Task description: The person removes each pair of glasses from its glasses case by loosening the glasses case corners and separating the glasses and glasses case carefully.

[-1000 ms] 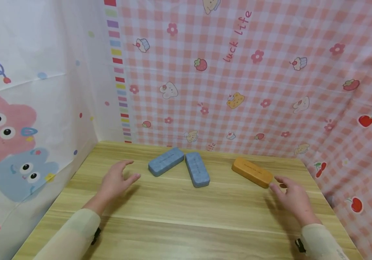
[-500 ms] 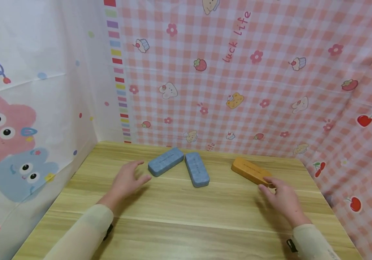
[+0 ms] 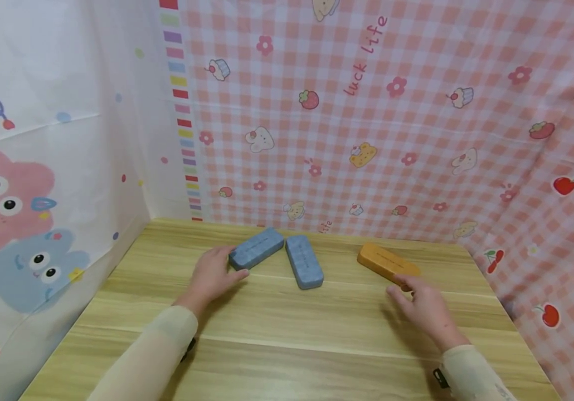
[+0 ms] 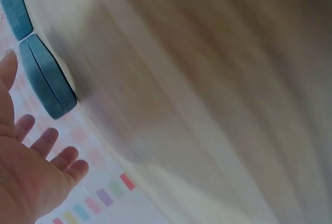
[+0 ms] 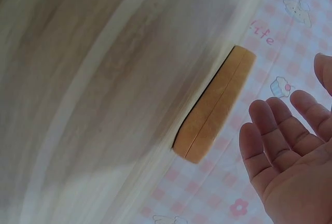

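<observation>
Blue left case [image 3: 257, 249] lies just ahead of the left hand [image 3: 214, 277] in the head view; orange case [image 3: 384, 262] lies just ahead of the right hand [image 3: 424, 306]. Left wrist view: hand relaxed, holding nothing; contact is unclear. Right wrist view: hand loose, gripping nothing, apparently for clearance.

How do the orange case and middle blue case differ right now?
In the head view, the orange case lies more crosswise, the middle blue case more front-to-back. The right hand partly covers the orange case; the middle blue case shows whole. Both are oblong, with lettering on top.
</observation>
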Available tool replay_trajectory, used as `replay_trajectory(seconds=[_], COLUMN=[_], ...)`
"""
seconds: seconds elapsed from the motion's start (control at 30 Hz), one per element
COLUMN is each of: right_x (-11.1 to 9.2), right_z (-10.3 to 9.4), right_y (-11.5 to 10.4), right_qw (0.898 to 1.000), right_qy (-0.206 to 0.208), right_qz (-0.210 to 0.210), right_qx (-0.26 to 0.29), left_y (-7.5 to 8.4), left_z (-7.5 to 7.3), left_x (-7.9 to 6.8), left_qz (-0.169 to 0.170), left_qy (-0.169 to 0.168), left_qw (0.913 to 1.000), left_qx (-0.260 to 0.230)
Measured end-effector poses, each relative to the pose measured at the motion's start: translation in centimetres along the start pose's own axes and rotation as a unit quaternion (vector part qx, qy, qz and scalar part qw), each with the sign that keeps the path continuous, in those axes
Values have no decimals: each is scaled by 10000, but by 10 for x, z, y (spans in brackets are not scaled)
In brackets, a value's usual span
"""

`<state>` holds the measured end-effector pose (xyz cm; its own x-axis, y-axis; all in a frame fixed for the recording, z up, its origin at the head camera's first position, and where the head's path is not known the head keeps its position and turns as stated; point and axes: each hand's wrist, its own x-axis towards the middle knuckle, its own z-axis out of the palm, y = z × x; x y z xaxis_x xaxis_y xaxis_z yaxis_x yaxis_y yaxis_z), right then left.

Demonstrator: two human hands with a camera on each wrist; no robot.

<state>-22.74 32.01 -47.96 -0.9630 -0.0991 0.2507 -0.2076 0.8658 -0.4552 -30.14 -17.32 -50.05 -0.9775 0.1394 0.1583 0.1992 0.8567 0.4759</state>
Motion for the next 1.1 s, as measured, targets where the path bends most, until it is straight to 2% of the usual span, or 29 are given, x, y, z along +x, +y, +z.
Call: replay_trajectory(seconds=[0.13, 0.33, 0.73, 1.1], right_x=[-1, -2, 0, -1], right_z=[3, 7, 15, 17], right_y=[-5, -13, -26, -32], right_qw=[10000, 9998, 9986, 9979], right_qy=[-40, -130, -468, -559], right_qz=[-56, -174, -242, -327], right_qx=[-27, -33, -30, -50], left_y=[8, 15, 20, 23], left_z=[5, 11, 19, 15], left_x=[5, 11, 17, 20], left_qz=[-127, -337, -635, -701], left_qy=[66, 15, -116, -97], left_qw=[9993, 9983, 9971, 9960], left_qx=[336, 483, 399, 541])
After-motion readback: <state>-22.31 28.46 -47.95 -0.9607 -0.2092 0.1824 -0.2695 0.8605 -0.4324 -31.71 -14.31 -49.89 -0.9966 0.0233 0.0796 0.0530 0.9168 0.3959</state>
